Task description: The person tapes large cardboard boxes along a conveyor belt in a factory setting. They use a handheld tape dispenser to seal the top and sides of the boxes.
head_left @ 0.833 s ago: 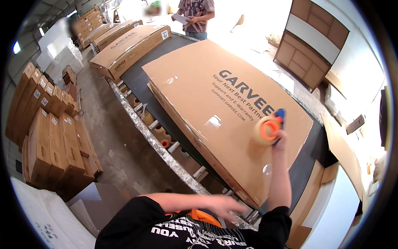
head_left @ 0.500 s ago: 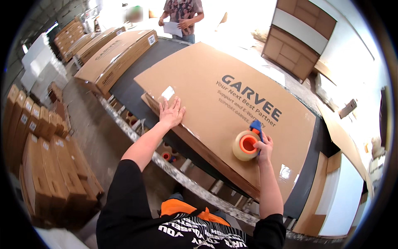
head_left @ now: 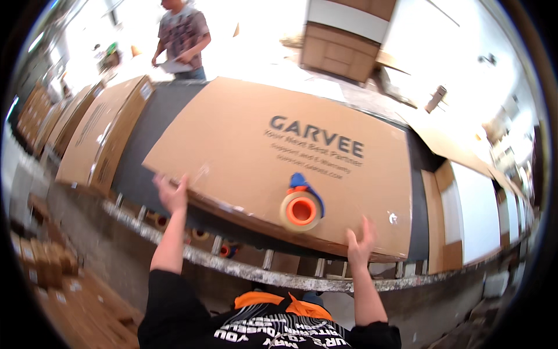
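A large flat cardboard box [head_left: 232, 139] with dark print lies on the dark conveyor belt in front of me. My left hand [head_left: 172, 195] is at its near left corner, fingers apart, at or against the edge. Over the near edge toward the right, my right hand [head_left: 361, 244] is open and empty, its fingers spread. Whether it touches the cardboard I cannot tell. On the box, between my hands, rests a tape dispenser [head_left: 301, 210] with a blue and orange frame and a roll of clear tape. A strip of clear tape [head_left: 393, 218] shines near the right end.
More cardboard boxes [head_left: 102, 131] stand on the belt at left. An open carton with white panels [head_left: 472, 203] is to the right. The conveyor's metal rail [head_left: 261, 276] runs before me. Another person [head_left: 183, 38] holds a paper beyond the belt. Stacked boxes [head_left: 81, 302] are at lower left.
My right hand has let go of the tape dispenser, which now sits on the box, and moved to the near edge. My left hand has moved to the left corner. The view has turned.
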`<state>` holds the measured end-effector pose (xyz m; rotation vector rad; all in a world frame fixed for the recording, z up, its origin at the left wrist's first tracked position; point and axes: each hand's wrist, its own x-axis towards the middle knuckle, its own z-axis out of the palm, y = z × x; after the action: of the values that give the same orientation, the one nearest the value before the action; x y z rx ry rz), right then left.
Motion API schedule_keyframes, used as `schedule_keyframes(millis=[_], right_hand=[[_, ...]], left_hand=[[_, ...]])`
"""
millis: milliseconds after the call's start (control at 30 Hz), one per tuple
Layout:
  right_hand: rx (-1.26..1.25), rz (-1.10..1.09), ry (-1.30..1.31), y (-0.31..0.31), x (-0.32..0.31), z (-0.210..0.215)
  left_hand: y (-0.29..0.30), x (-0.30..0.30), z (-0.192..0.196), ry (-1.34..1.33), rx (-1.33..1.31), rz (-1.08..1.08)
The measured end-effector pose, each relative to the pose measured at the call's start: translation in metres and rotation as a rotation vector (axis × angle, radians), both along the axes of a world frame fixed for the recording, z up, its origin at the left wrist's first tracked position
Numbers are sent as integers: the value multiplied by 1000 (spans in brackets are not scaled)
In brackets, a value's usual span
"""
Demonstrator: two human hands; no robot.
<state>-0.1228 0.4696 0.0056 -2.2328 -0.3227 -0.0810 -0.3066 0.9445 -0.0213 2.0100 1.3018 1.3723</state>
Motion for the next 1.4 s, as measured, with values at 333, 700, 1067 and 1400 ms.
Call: schedule_keyframes(millis=[333, 700, 1067, 1400], right_hand=[[445, -1112, -187, -51, 32, -74], [424, -572, -151, -125, 338, -87], [709, 438, 587, -91, 332, 6], [551, 378, 280, 34, 167, -8]], left_hand=[[56, 4, -59, -689, -844, -316], [-266, -73, -86, -549, -480, 21], [-391, -172, -100, 18, -1927, -706], [-75, -13, 18, 133, -654, -672]])
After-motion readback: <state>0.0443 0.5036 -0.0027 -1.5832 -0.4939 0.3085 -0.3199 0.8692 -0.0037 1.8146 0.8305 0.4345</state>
